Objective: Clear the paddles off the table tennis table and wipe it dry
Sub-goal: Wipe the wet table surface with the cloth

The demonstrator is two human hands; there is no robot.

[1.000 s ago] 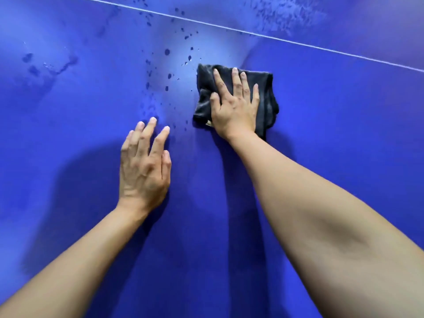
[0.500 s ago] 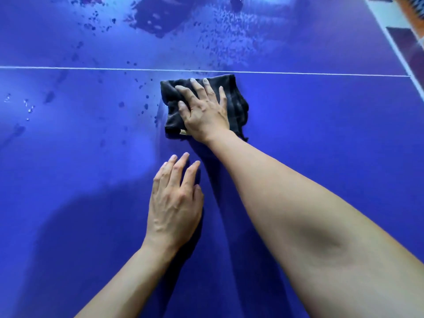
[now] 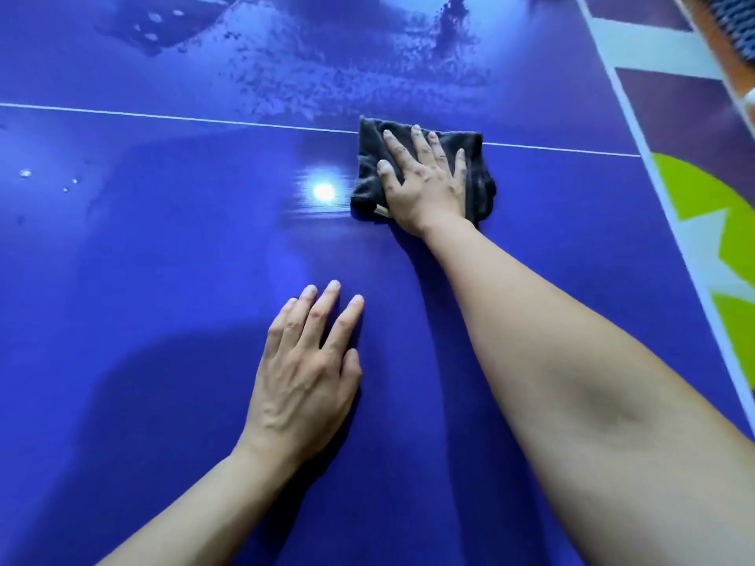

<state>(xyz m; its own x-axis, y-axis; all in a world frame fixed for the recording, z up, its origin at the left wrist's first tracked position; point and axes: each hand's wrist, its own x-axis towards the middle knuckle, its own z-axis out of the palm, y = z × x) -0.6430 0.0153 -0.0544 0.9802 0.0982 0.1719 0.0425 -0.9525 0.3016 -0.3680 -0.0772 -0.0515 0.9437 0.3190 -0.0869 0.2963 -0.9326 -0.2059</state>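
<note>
Cloth [image 3: 479, 177] sits further toward 3 o'clock along the line [image 3: 163, 115] than 0.5 s ago. Right hand [image 3: 425, 185] presses it flat, fingers spread; left hand [image 3: 306, 373] rests open on the table [image 3: 143, 259].

Risk: a soaked cloth would smear the wet patch [image 3: 327, 83] at 12 o'clock.

Edge [image 3: 653, 185] is near at 3 o'clock; open room toward 9. No paddles in view.

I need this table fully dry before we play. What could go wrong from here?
1. The cloth under the right hand is a folded pad; the broad wet patch beyond the white line might only smear.
2. Stray drops at far left could be missed.
3. The left hand, flat on the glossy table, might slip.
</note>
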